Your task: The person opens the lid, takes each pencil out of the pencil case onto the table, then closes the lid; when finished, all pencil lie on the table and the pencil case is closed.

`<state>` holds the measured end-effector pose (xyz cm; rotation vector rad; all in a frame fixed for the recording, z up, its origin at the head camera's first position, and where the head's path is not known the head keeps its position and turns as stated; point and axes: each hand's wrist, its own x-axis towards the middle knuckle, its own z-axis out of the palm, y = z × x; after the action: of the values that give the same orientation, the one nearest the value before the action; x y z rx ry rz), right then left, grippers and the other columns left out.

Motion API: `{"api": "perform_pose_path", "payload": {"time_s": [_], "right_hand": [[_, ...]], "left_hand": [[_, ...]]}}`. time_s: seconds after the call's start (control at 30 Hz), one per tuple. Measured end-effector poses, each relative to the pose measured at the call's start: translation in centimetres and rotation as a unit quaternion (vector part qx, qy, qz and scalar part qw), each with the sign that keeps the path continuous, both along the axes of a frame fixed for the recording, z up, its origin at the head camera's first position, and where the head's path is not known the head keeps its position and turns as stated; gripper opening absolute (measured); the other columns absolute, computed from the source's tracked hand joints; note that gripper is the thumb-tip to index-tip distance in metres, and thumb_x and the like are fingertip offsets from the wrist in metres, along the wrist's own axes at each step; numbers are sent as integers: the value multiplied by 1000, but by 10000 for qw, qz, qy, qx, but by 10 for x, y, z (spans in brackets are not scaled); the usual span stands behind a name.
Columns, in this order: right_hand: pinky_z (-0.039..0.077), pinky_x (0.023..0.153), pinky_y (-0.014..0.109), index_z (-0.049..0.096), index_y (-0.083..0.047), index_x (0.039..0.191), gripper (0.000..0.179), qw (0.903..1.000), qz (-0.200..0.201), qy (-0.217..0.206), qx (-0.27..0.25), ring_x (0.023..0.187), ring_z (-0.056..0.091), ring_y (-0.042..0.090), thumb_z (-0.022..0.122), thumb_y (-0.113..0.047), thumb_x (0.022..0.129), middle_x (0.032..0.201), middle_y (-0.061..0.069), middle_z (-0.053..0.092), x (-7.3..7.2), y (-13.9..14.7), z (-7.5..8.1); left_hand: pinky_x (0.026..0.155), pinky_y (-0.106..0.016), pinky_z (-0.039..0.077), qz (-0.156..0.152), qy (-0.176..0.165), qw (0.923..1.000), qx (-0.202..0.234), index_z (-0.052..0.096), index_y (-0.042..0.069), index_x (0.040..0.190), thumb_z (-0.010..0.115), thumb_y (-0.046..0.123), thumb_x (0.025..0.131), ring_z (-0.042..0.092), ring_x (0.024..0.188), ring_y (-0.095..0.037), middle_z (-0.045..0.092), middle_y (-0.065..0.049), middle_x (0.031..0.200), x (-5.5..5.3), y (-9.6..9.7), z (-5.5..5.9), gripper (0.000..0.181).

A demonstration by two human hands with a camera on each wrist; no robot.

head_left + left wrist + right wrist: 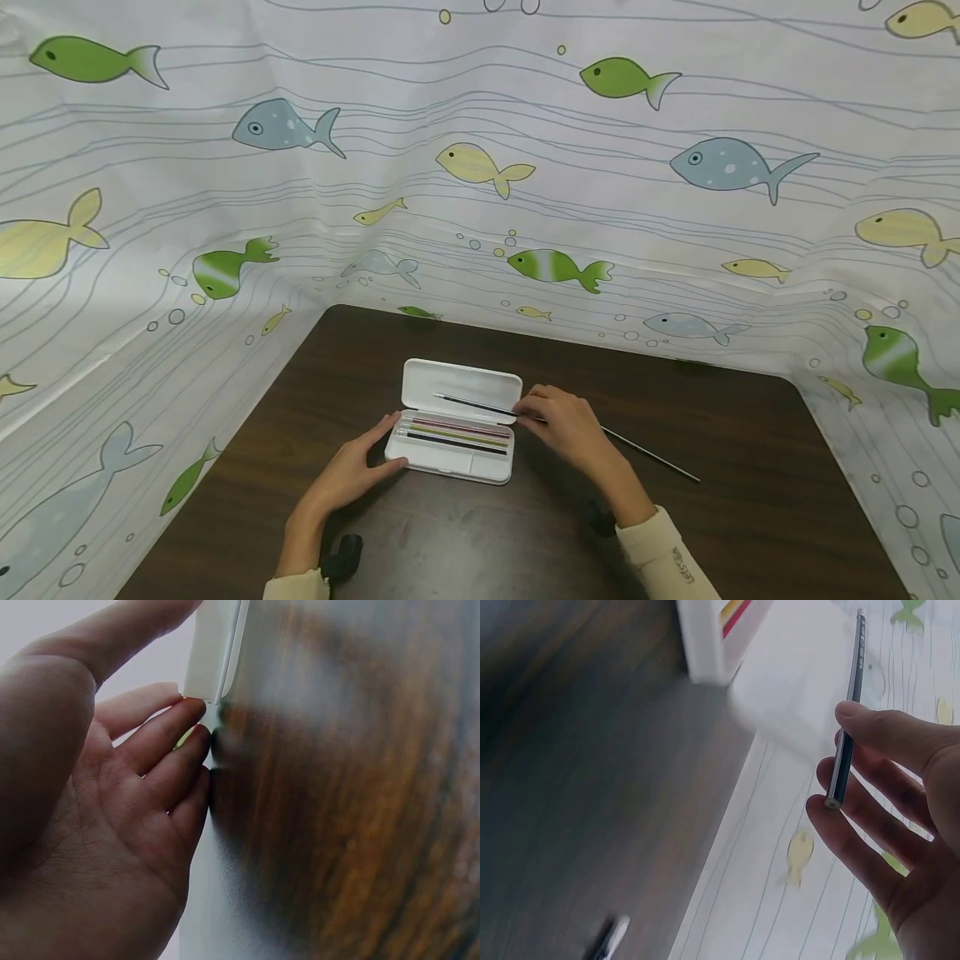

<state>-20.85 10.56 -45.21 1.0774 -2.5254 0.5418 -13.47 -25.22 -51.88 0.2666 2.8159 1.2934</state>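
Observation:
A white pencil case (450,467) lies with its lid (461,385) raised at the back. Inside it is a row of pencils (456,443), red, yellow and black among them. My left hand (348,471) grips the case's left end, thumb at the front corner and index finger near the hinge; the left wrist view has the other fingertips right by the case's end (206,652). Between thumb and fingertips my right hand (562,421) pinches a black pencil (846,754) near its flat unsharpened end. The pencil's pale tip points left, across the lid in the head view.
A thin silvery rod (652,454) lies on the dark wooden table (750,517), right of the right hand. A white sheet printed with fish (551,265) rises behind and along both sides of the table.

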Motion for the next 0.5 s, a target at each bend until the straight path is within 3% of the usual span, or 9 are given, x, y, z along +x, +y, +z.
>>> {"api": "perform_pose_path", "payload": {"time_s": [0.5], "right_hand": [[46,53,27,75,-20,96,22,9927,-1205,64,35,67,56,2,84,-15,77,89,-13,64,25,149,-3]], "left_hand": [[104,-62,32,5,18,10000,-16,36,15,153,77,41,84,34,138,-39,35,-18,153,0,0,0,84]]}}
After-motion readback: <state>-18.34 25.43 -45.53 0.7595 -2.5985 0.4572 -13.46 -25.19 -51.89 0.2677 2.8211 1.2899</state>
